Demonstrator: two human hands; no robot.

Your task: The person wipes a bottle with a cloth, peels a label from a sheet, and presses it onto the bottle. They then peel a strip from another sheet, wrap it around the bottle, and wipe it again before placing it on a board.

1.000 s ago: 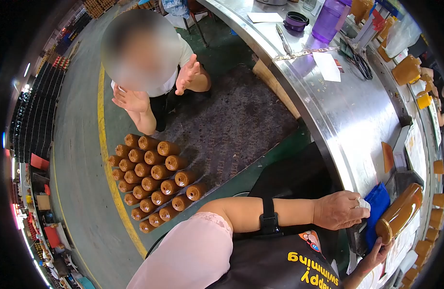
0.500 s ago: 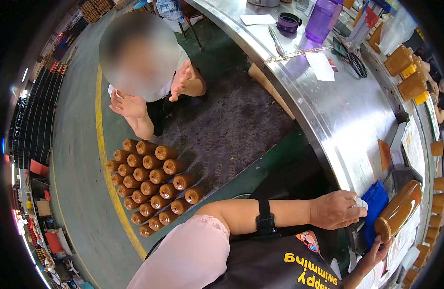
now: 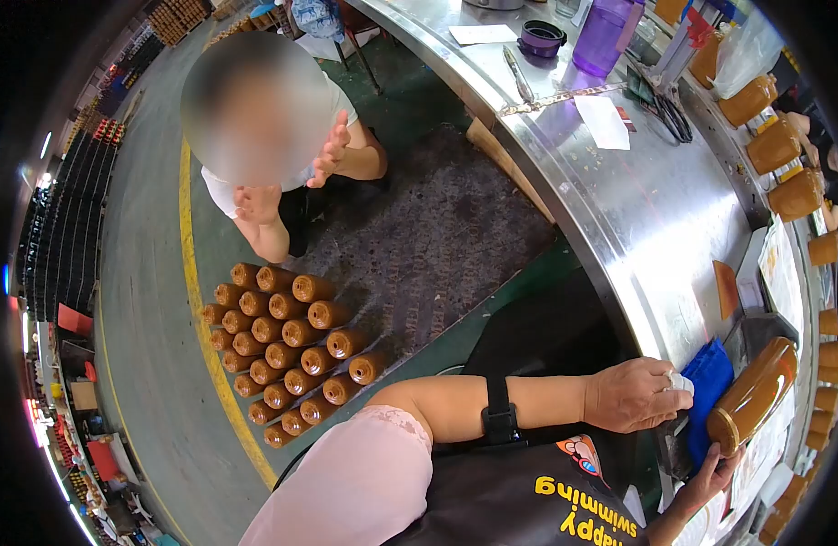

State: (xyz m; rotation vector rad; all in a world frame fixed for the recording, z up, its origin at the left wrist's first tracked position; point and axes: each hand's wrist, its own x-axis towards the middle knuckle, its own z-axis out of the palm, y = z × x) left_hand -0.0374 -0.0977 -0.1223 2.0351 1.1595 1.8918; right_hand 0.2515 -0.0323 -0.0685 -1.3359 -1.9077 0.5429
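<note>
My left hand (image 3: 633,396) is closed, with its fingers pinched round a small white object (image 3: 681,383) at the table's near edge. Right beside it lies a bright blue cloth or pouch (image 3: 707,371). A large brown-filled bottle (image 3: 754,396) lies tilted to the right of the blue item. My right hand (image 3: 713,475) grips the bottle's lower end, its thumb against the rim and the other fingers partly hidden.
A person (image 3: 323,100) raises both hands beyond rows of brown bottles (image 3: 282,330) on a dark board (image 3: 428,227). The metal table (image 3: 610,196) holds a purple bottle (image 3: 606,36), dark lid (image 3: 541,39), pen and papers. More brown containers (image 3: 772,146) line the right.
The other person's hands have shifted, one lower and closer to the other. Brown containers along the right side have moved downward in view. My hands and the bottle look almost unchanged.
</note>
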